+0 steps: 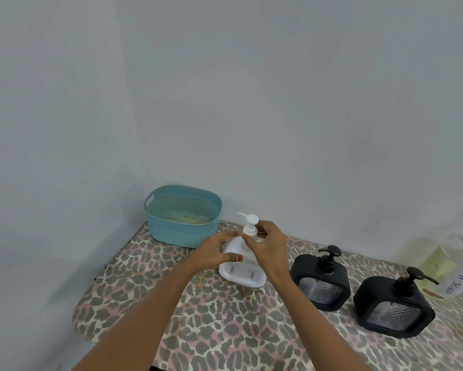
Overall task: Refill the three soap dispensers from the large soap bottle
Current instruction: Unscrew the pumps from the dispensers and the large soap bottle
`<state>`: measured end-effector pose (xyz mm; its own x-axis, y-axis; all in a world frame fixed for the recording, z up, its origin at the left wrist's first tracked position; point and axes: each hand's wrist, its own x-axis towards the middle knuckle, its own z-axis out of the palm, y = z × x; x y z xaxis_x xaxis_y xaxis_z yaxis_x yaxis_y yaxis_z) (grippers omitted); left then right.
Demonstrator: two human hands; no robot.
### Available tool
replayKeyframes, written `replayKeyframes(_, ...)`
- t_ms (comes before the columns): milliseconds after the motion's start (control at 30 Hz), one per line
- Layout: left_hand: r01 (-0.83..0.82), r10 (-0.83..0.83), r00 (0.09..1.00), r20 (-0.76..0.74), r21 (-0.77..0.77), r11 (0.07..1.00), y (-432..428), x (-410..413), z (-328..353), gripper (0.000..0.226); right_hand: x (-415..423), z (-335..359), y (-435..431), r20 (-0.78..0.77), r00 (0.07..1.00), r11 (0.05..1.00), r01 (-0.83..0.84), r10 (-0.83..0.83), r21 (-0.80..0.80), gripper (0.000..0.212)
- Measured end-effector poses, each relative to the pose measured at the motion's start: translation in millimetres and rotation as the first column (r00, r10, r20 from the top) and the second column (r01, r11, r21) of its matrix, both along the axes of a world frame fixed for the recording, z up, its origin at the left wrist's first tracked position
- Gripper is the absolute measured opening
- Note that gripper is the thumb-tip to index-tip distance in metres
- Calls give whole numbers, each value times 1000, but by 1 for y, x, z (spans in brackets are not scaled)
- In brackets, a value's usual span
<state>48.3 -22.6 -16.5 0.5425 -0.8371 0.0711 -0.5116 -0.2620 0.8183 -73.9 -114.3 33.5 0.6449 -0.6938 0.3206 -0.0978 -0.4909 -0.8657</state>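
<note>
1. Gripping the white dispenser (242, 274) by its body with the left hand (214, 251), fingers curled; pinching its pump collar with the right hand (268, 246).
2. Underneath: leopard-print cloth (225, 330).
3. Just behind, by the wall: teal basket (182, 218).
4. Far right: large soap bottle (439, 261).
5. Between: black dispenser (320, 282), second black dispenser (393, 306).

White square plastic pump dispenser (235, 245): standing, pump fitted, leftmost. First black square pump dispenser (320, 282): upright, to its right. Second black square pump dispenser (393, 307): upright, further right. Large translucent soap bottle (445, 259): far right, contents yellowish, labelled "DISH SOAP".
</note>
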Motion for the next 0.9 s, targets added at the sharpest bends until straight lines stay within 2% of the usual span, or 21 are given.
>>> replayKeyframes(200, -15, 17, 1000, -23, 86, 996, 0, -2, 3, 70, -7, 37, -9, 22, 1000, 999, -16, 17, -33, 41)
replayKeyframes(533, -30, 34, 999, -24, 157, 987, 3, -11, 14, 70, -40, 81, -8, 126, 992, 998, -8, 16, -61, 39)
replayKeyframes(667, -36, 37, 999, -4, 159, 987, 2, -11, 15, 70, -58, 70, 2, 26, 997, 996, -70, 69, 48, 23)
replayKeyframes(800, -35, 28, 999, 43, 173, 984, 2, -9, 14, 70, -67, 25, 6, -121, 985, 981, -101, 122, 166, 34)
replayKeyframes(900, -24, 8, 996, 89, 188, 982, 2, -7, 14, 69, -69, -11, 12, -228, 962, 962, -88, 150, 260, 31)
